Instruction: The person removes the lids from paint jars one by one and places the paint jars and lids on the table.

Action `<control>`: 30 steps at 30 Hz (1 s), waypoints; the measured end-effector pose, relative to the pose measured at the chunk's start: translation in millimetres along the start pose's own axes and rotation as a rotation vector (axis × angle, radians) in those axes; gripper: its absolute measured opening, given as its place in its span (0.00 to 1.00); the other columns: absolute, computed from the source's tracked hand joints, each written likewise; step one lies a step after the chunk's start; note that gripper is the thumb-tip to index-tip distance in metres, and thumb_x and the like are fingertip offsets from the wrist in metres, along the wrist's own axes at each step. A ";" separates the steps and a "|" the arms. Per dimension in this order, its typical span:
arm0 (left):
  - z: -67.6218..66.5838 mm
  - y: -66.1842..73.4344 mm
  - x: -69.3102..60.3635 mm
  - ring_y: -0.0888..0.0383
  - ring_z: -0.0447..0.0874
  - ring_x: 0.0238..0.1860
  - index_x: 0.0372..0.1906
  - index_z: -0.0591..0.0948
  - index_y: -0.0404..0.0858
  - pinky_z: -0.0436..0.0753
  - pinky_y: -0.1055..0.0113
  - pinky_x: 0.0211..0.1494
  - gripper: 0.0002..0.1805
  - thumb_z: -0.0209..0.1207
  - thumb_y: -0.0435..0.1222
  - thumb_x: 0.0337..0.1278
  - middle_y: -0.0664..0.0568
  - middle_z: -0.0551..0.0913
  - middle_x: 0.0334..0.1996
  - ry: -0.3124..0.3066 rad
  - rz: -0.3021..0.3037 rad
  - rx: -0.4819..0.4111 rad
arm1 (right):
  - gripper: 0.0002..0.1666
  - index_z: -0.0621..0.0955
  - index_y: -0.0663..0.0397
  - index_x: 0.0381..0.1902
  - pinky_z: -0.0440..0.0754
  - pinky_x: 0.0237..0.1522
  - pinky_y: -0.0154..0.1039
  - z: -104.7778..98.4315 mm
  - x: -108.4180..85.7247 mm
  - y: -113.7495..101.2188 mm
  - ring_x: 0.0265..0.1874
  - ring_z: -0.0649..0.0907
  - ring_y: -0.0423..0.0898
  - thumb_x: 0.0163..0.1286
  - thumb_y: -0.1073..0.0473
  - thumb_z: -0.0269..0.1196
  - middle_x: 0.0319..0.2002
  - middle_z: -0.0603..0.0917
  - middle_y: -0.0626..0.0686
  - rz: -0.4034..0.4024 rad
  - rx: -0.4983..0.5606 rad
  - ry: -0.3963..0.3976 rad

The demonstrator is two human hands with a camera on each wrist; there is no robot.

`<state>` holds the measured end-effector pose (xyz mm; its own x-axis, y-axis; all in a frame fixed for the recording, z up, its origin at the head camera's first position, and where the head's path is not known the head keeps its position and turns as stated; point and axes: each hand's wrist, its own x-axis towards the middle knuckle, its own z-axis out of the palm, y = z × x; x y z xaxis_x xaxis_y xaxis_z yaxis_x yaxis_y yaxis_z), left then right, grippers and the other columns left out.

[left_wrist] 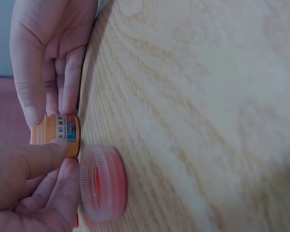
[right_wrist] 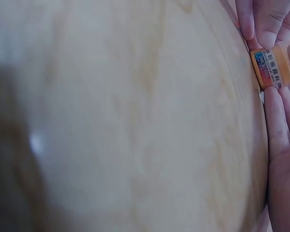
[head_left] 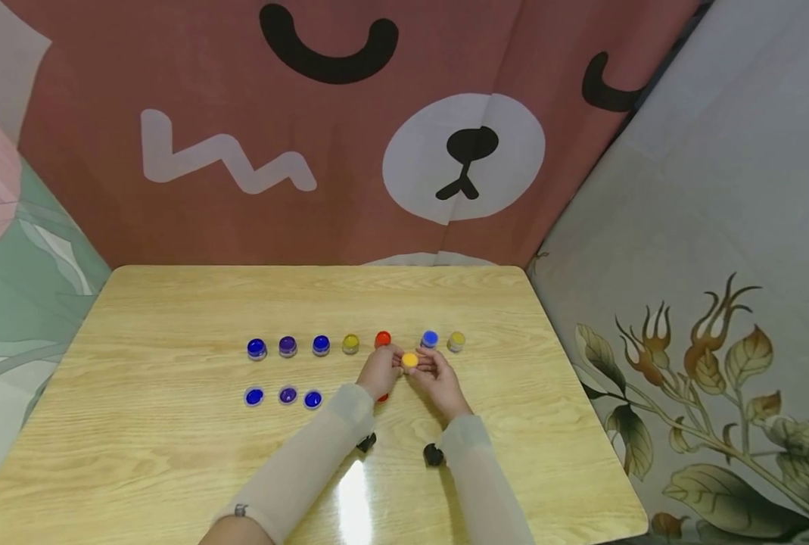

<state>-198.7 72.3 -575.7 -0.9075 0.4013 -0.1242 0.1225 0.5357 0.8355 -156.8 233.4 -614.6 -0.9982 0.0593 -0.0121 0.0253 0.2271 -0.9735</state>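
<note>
Fingers (left_wrist: 73,86) of both hands drawn in on one orange paint jar (head_left: 410,361), pinching it from opposite sides. Left hand (head_left: 380,371): thumb against the label, other fingers beneath. Right hand (head_left: 444,384): thumb at the cap end, fingertips on the side. Label faces the person. Jar position: low over the tabletop (head_left: 186,462), in front of a gap in the back row; whether its base touches the wood cannot be told.

Back row, left to right: dark blue jar (head_left: 257,349), purple jar (head_left: 287,347), blue jar (head_left: 321,345), yellow jar (head_left: 350,344), red jar (head_left: 383,337), then the gap, light blue jar (head_left: 430,337), pale yellow jar (head_left: 456,341).

Front row, left: three lids lying flat, namely a dark blue lid (head_left: 254,396), a purple lid (head_left: 287,395) and a blue lid (head_left: 312,399). Left wrist view: clear ribbed lid (left_wrist: 106,183), red inside, just beside the left fingers.

Both sleeves (head_left: 305,450) pale. Backdrop (head_left: 200,227) reddish, printed with an animal face.
</note>
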 end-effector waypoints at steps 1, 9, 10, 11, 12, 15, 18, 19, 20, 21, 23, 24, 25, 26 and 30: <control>-0.1 0.4 -0.3 0.47 0.82 0.50 0.54 0.80 0.27 0.83 0.55 0.57 0.15 0.62 0.22 0.63 0.41 0.83 0.46 -0.001 0.000 -0.004 | 0.26 0.74 0.67 0.64 0.80 0.49 0.30 0.3 0.0 -0.7 0.46 0.79 0.43 0.70 0.66 0.66 0.50 0.81 0.60 0.005 0.016 0.003; -0.8 0.2 -1.4 0.47 0.83 0.49 0.52 0.80 0.27 0.83 0.56 0.56 0.14 0.63 0.22 0.61 0.42 0.84 0.45 0.009 0.008 0.005 | 0.22 0.75 0.74 0.61 0.79 0.49 0.31 -2.7 -8.8 -26.3 0.45 0.80 0.40 0.72 0.69 0.62 0.54 0.80 0.64 0.005 0.007 -0.038; -0.9 0.0 -1.5 0.47 0.83 0.48 0.52 0.80 0.26 0.83 0.55 0.56 0.14 0.63 0.21 0.61 0.42 0.84 0.45 0.012 0.016 0.010 | 0.22 0.75 0.74 0.62 0.79 0.50 0.30 -3.0 -10.8 -30.7 0.46 0.79 0.40 0.73 0.68 0.62 0.55 0.80 0.64 0.002 -0.005 -0.042; -0.9 0.1 -1.6 0.47 0.83 0.48 0.52 0.80 0.26 0.83 0.56 0.56 0.14 0.63 0.21 0.61 0.41 0.84 0.45 0.013 0.015 0.007 | 0.22 0.75 0.74 0.62 0.78 0.50 0.30 -3.2 -12.8 -34.5 0.46 0.79 0.40 0.74 0.68 0.61 0.56 0.80 0.65 -0.003 -0.021 -0.044; -1.0 0.2 -1.6 0.47 0.83 0.48 0.51 0.80 0.26 0.83 0.55 0.56 0.14 0.63 0.21 0.61 0.41 0.84 0.44 0.015 0.020 0.008 | 0.23 0.75 0.74 0.63 0.78 0.50 0.30 -3.4 -13.8 -36.8 0.46 0.79 0.40 0.74 0.68 0.61 0.57 0.80 0.65 -0.002 -0.031 -0.046; -0.8 0.5 -1.1 0.47 0.83 0.49 0.52 0.80 0.26 0.83 0.55 0.56 0.14 0.63 0.21 0.61 0.41 0.84 0.45 0.014 0.019 0.007 | 0.24 0.75 0.73 0.64 0.78 0.50 0.30 -3.6 -14.9 -39.1 0.46 0.79 0.39 0.73 0.67 0.62 0.56 0.80 0.64 0.008 -0.021 -0.043; -0.4 0.9 -0.9 0.47 0.82 0.50 0.53 0.80 0.26 0.83 0.55 0.57 0.15 0.63 0.22 0.62 0.41 0.83 0.46 0.006 0.003 0.002 | 0.24 0.73 0.73 0.62 0.79 0.49 0.31 -2.6 -11.0 -29.5 0.45 0.79 0.41 0.72 0.68 0.63 0.53 0.79 0.65 0.006 0.017 -0.032; -0.3 1.0 -0.8 0.46 0.82 0.50 0.53 0.79 0.26 0.83 0.55 0.57 0.15 0.63 0.22 0.62 0.41 0.83 0.46 0.005 0.002 0.002 | 0.23 0.73 0.72 0.62 0.79 0.48 0.31 -2.2 -8.8 -24.3 0.45 0.79 0.41 0.72 0.69 0.63 0.53 0.79 0.64 0.003 0.025 -0.026; -0.2 1.2 -1.0 0.46 0.82 0.50 0.53 0.79 0.26 0.83 0.55 0.57 0.15 0.63 0.22 0.62 0.41 0.83 0.47 0.005 0.001 0.001 | 0.23 0.73 0.71 0.61 0.79 0.48 0.31 -1.7 -6.4 -19.3 0.45 0.79 0.41 0.71 0.69 0.64 0.52 0.79 0.64 0.004 0.035 -0.019; -0.2 1.4 -1.0 0.46 0.82 0.50 0.53 0.79 0.26 0.83 0.55 0.57 0.15 0.62 0.22 0.62 0.41 0.83 0.47 0.005 0.003 0.001 | 0.22 0.73 0.71 0.60 0.79 0.48 0.31 -1.2 -4.2 -14.2 0.45 0.79 0.42 0.71 0.69 0.64 0.52 0.79 0.64 0.000 0.041 -0.013; 0.2 1.0 -1.2 0.46 0.83 0.50 0.53 0.79 0.26 0.83 0.55 0.57 0.15 0.63 0.21 0.61 0.40 0.83 0.46 0.008 0.009 0.004 | 0.21 0.75 0.69 0.60 0.79 0.49 0.31 -0.7 -0.7 -5.2 0.45 0.79 0.42 0.71 0.69 0.63 0.53 0.80 0.63 0.000 0.026 -0.001; 0.4 0.8 -1.2 0.46 0.83 0.50 0.53 0.79 0.26 0.83 0.55 0.56 0.15 0.63 0.21 0.61 0.40 0.83 0.46 0.010 0.012 0.004 | 0.20 0.76 0.67 0.60 0.79 0.49 0.31 -0.6 0.0 -2.7 0.46 0.80 0.42 0.72 0.68 0.64 0.53 0.81 0.61 0.000 0.011 0.004; 0.6 0.5 -1.5 0.46 0.83 0.50 0.53 0.79 0.25 0.83 0.55 0.57 0.15 0.62 0.21 0.61 0.40 0.83 0.46 0.010 0.012 0.003 | 0.20 0.77 0.66 0.60 0.79 0.49 0.32 -0.6 0.4 -1.1 0.46 0.80 0.43 0.73 0.66 0.63 0.53 0.81 0.60 -0.002 -0.003 0.008; 0.8 0.3 -1.6 0.46 0.83 0.50 0.53 0.79 0.25 0.83 0.55 0.57 0.15 0.62 0.21 0.61 0.40 0.83 0.47 0.010 0.012 0.001 | 0.19 0.78 0.64 0.60 0.79 0.50 0.33 -0.7 0.5 0.0 0.47 0.80 0.43 0.73 0.65 0.63 0.53 0.82 0.59 -0.002 -0.014 0.011; 1.0 -0.6 -2.0 0.47 0.83 0.50 0.53 0.79 0.26 0.83 0.55 0.56 0.15 0.62 0.21 0.61 0.41 0.83 0.46 0.012 0.014 0.002 | 0.19 0.79 0.61 0.61 0.79 0.51 0.35 -1.0 -0.1 2.1 0.47 0.80 0.45 0.75 0.62 0.62 0.52 0.83 0.58 -0.002 -0.043 0.014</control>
<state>-196.6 72.0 -576.5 -0.9103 0.4002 -0.1057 0.1364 0.5312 0.8362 -156.6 234.9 -616.5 -0.9973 0.0729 -0.0069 0.0263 0.2688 -0.9628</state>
